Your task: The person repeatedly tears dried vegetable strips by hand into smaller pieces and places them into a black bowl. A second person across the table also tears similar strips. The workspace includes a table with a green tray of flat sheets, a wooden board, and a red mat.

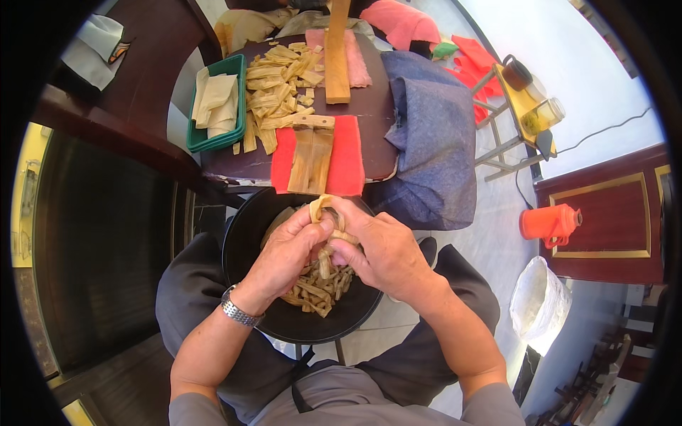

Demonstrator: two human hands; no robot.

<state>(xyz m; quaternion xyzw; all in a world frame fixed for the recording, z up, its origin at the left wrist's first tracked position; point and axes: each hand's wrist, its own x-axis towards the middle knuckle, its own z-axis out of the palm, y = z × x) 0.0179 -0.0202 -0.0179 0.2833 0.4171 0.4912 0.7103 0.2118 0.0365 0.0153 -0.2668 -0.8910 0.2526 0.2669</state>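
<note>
Both my hands meet over a round black basin (341, 333). Between the fingertips of my left hand (290, 242) and my right hand (381, 247) is a pale tan, flat strip (319, 205), bent into a loop with a knotted-looking part below. The fingers hide some of it. Inside the basin lie many short, twisted tan pieces (319, 295). Just beyond the basin, a wooden block with a split face (311, 154) rests on a red cloth (349, 154). A pile of flat tan strips (279, 85) covers the table's left part.
A green tray (242, 106) with folded pale sheets (218, 101) is at the table's left edge. A wooden board (338, 58) lies over a pink cloth (359, 64). Blue-grey fabric (437, 144) drapes at right. Farther right are a stool with a jar (543, 114) and a red flask (549, 221).
</note>
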